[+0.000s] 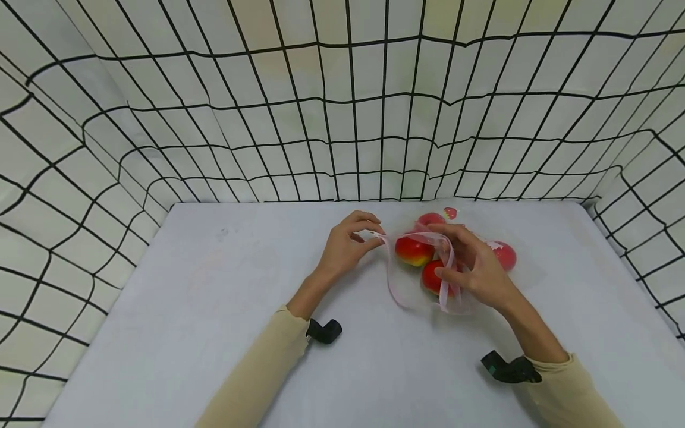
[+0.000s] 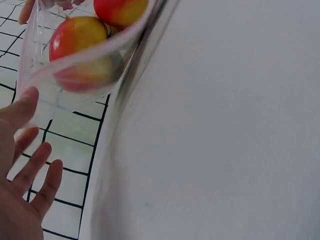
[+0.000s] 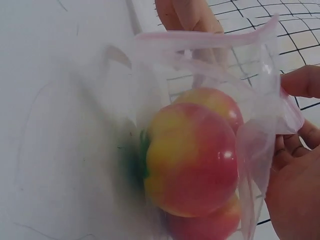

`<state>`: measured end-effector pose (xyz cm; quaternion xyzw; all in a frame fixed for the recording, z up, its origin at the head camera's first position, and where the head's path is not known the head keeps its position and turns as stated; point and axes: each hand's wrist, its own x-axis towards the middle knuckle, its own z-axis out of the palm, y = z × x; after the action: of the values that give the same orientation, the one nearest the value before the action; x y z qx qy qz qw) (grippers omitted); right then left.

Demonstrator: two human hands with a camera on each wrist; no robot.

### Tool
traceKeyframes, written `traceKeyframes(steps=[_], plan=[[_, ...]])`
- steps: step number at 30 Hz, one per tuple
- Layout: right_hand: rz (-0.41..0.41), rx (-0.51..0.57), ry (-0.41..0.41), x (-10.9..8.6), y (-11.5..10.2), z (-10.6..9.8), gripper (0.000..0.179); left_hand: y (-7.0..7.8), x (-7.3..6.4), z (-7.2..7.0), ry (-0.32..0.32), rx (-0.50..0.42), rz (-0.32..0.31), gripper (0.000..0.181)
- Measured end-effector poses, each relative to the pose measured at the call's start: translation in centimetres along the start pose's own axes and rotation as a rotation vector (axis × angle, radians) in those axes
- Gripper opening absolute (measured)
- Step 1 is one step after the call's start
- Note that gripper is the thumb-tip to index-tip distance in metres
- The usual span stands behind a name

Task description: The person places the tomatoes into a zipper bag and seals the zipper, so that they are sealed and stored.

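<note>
A clear plastic zip bag (image 1: 448, 267) with a pink-edged mouth lies on the white table. Inside are several glossy red and yellow fruits (image 1: 414, 252), apple-like in shape; one fruit (image 3: 192, 160) shows large through the film in the right wrist view. My left hand (image 1: 346, 245) pinches the left side of the bag's rim between thumb and forefinger. Its other fingers are spread in the left wrist view. The opposite side of the mouth is in my right hand (image 1: 478, 267), gripped between thumb and fingers. Between the hands the bag's mouth gapes.
Black wire grid panels (image 1: 350, 119) stand behind the table and along both sides. The white tabletop (image 1: 214, 297) stretches widely to the left of the bag. Each wrist wears a black camera mount (image 1: 324, 331).
</note>
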<state>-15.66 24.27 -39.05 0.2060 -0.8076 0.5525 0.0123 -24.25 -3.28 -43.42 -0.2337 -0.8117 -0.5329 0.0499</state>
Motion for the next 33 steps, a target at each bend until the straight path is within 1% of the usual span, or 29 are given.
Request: traceKeyframes(steps=[3, 6, 9, 13, 16, 19, 21, 25, 28, 30, 33], plan=[[-0.041, 0.014, -0.005, -0.1, -0.3, -0.2, 0.081, 0.4, -0.3, -0.8, -0.004, -0.05, 0.041, 0.013], [-0.066, 0.021, -0.009, -0.1, -0.6, -0.3, 0.079, 1.0, -0.8, -1.5, -0.003, -0.082, 0.065, 0.012], [-0.075, 0.032, -0.019, -0.1, -0.8, -0.4, 0.078, 1.3, -1.2, -2.2, 0.008, -0.094, 0.081, 0.009], [-0.078, 0.042, -0.025, -0.2, -0.9, -0.7, 0.078, 1.4, -1.7, -3.0, 0.025, -0.108, 0.11, 0.006], [-0.072, -0.002, -0.012, -0.3, -1.1, -1.0, 0.076, 1.6, -2.1, -3.7, 0.029, -0.128, 0.121, 0.005], [-0.049, -0.087, -0.001, -0.4, -1.3, -1.5, 0.071, 2.1, -2.4, -4.1, 0.046, -0.136, 0.115, 0.005], [-0.028, -0.149, 0.0, -0.6, -1.6, -1.8, 0.063, 2.4, -2.6, -4.4, 0.074, -0.129, 0.108, 0.007], [-0.01, -0.286, 0.002, -0.8, -2.3, -2.4, 0.048, 2.9, -2.7, -4.6, 0.162, -0.099, 0.092, 0.013], [-0.01, -0.375, 0.012, -1.0, -2.7, -2.9, 0.039, 3.3, -2.7, -4.8, 0.235, -0.116, 0.104, 0.016], [-0.002, -0.414, 0.013, -1.1, -2.7, -3.1, 0.033, 3.4, -2.6, -4.9, 0.284, -0.136, 0.113, 0.016], [0.012, -0.428, 0.008, -1.1, -2.6, -3.4, 0.025, 3.7, -2.7, -5.1, 0.342, -0.138, 0.111, 0.015]])
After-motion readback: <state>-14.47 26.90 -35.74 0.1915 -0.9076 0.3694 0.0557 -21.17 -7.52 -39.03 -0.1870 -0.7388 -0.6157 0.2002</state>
